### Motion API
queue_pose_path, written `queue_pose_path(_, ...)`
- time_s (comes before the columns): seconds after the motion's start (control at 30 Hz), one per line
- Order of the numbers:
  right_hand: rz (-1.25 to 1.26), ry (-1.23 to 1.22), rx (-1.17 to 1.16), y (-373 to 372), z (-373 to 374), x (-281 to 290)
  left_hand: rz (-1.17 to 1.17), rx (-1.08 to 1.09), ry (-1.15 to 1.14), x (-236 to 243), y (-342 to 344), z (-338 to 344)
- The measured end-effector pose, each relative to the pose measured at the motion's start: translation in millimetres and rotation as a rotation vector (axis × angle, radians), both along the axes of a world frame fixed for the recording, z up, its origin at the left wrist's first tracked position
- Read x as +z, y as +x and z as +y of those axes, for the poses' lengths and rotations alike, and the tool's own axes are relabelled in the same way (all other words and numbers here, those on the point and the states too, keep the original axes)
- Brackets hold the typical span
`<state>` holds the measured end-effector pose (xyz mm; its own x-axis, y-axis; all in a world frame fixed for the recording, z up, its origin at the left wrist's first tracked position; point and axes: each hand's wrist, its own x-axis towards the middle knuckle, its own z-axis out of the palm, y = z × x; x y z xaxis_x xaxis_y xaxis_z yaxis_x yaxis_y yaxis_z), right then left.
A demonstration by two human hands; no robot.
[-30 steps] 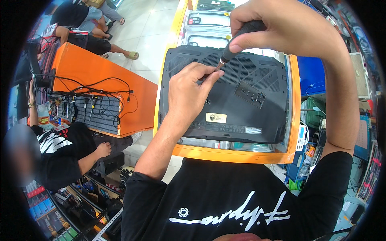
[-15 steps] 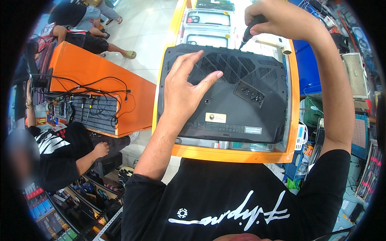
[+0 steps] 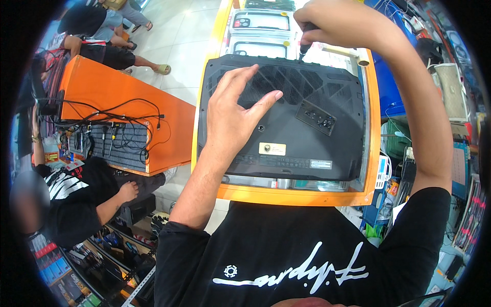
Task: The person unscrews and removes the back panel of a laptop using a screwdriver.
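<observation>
**Dark-grey, slatted plastic laptop (image 3: 281, 120) lies underside up on the counter, screwdriver at its far edge**

Risks, from left to right. The left hand (image 3: 230, 110) has its thumb and fingers spread wide, with nothing visible between them. It lies over the laptop's left part; whether it presses down I cannot tell. If it bears little weight, a sideways push could make the laptop slide on the orange-framed glass display counter (image 3: 286, 195). The slim black screwdriver (image 3: 303, 49) points down at the middle of the far edge; its tip is too small to tell if it is seated. A slip, caused by poor seating or a tilt, could scrape the casing or jab the clear plastic phone-case boxes (image 3: 261, 21) just beyond. The small, dark rectangular tray (image 3: 306, 111) sits askew on the laptop, carrying what look like tiny dark screws (image 3: 323, 122); a knock could scatter them. The right hand (image 3: 335, 23) is curled closed around the screwdriver's handle, and its long reach may make a straight push harder.

Materials, again from left: a flat-panelled orange cabinet (image 3: 89, 87) bears limp, tangled black cables (image 3: 117, 110). The laptop is matte, with clipped corners, angular vents and a pale gold oblong label (image 3: 271, 148). Beyond its far right lies a cream cylinder (image 3: 340, 51) with a darker, blunt end.
</observation>
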<state>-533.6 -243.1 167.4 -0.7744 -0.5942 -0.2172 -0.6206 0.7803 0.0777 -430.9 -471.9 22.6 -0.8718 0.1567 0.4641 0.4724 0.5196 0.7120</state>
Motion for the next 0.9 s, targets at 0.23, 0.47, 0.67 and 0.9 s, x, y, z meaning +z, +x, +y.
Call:
queue_pose_path(0.23,0.049,0.146,0.047,-9.2,-9.8,-2.0,-0.074,-0.171,-0.100,10.8,4.6,10.4)
queue_pose_path(0.47,0.122,0.113,0.130,-3.6,-0.5,-0.4,0.034,-0.473,-0.414,18.4,-0.8,36.2)
queue_pose_path(0.67,0.063,0.115,0.098,-4.6,-0.4,2.0,0.103,-0.548,-0.627,23.1,-6.0,50.8)
queue_pose_path(0.9,0.045,0.216,-0.017,-15.0,-3.9,-4.7,0.186,-0.560,-0.691,19.8,-9.2,61.7)
